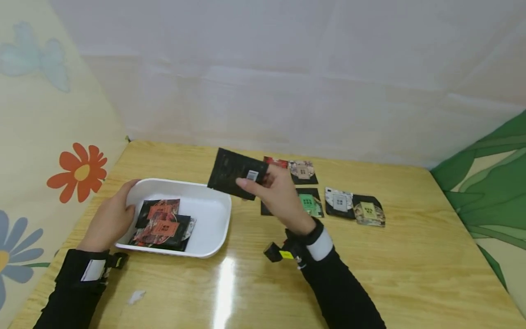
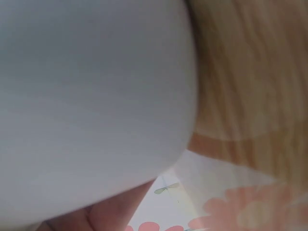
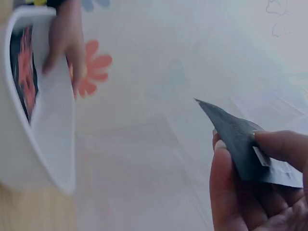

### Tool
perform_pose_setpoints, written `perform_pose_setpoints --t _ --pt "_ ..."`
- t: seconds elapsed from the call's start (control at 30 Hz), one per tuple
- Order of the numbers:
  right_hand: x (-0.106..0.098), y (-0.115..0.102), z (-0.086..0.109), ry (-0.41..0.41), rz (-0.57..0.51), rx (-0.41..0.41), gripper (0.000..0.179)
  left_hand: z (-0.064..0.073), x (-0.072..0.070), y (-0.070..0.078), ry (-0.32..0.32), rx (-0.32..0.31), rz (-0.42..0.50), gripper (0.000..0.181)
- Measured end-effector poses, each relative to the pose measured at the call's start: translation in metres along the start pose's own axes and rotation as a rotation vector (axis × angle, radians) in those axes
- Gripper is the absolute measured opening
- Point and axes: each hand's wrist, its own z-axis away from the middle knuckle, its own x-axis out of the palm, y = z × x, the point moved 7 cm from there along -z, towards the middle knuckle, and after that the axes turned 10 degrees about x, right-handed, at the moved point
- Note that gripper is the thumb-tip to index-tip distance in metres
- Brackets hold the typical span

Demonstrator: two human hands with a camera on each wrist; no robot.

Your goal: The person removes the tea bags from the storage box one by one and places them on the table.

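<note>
In the head view my right hand pinches a flat black packet between thumb and fingers, above the table. Its plain back faces up, with a white barcode label near the thumb. The right wrist view has the packet bent slightly between the fingers. At the left, my left hand grips the rim of a white plastic tub, thumb on the inner side. Several black packets with red labels lie overlapping inside the tub. The tub's outer wall fills most of the left wrist view.
Right of the tub, packets lie in rows: a red one, one with a beige label, a green-labelled one, a grey one and a yellow-labelled one. A white scrap lies near the front. A white sheet hangs behind.
</note>
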Motion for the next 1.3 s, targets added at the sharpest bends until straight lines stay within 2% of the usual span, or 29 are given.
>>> perform_pose_setpoints --t 0.07,0.1,0.2,0.27,0.33,0.4,0.43,0.47,0.53,0.67,0.77,0.87,1.1,1.2,1.3 --pt "-0.025 -0.006 0.005 0.102 0.04 -0.097 0.018 0.0 -0.001 0.001 0.0 -0.002 0.004 0.057" --pt "-0.037 -0.011 0.009 0.162 0.091 -0.179 0.017 0.0 -0.001 0.001 -0.001 -0.003 0.008 0.057" --pt "-0.066 -0.027 0.027 0.393 0.361 -0.488 0.015 -0.001 -0.001 0.001 -0.003 -0.001 0.011 0.057" --pt "-0.075 -0.036 0.042 0.555 0.547 -0.7 0.017 0.0 -0.001 0.0 -0.003 -0.003 0.006 0.057" --pt "-0.08 -0.04 0.056 0.658 0.674 -0.871 0.017 0.0 0.0 -0.001 -0.005 -0.005 0.005 0.057" --pt "-0.086 -0.039 0.063 0.723 0.759 -0.959 0.019 0.0 0.0 -0.002 -0.01 -0.007 0.005 0.058" --pt "-0.091 -0.037 0.064 0.746 0.801 -0.968 0.019 0.0 0.0 -0.002 -0.009 -0.007 0.004 0.058" --pt "-0.097 -0.034 0.062 0.763 0.852 -0.952 0.019 0.0 -0.001 -0.003 -0.011 -0.009 0.005 0.058" --pt "-0.113 -0.023 0.053 0.785 0.961 -0.85 0.018 0.001 -0.002 -0.003 -0.013 -0.016 0.0 0.059" --pt "-0.157 0.012 0.029 0.774 1.148 -0.526 0.019 0.001 -0.003 -0.003 -0.013 -0.023 -0.003 0.06" --pt "-0.187 0.041 0.021 0.752 1.201 -0.33 0.022 0.001 -0.002 -0.002 -0.013 -0.015 0.003 0.06" --pt "-0.207 0.064 0.02 0.724 1.234 -0.202 0.023 0.0 -0.001 -0.001 -0.013 -0.004 0.002 0.06" --pt "-0.225 0.093 0.019 0.635 1.275 0.07 0.022 -0.001 -0.001 -0.002 -0.02 -0.017 -0.009 0.061" --pt "-0.227 0.102 0.017 0.55 1.283 0.194 0.024 -0.001 -0.001 -0.002 -0.018 -0.014 -0.004 0.061" --pt "-0.227 0.11 0.016 0.458 1.294 0.272 0.025 -0.001 0.001 -0.002 -0.02 -0.013 -0.001 0.061"
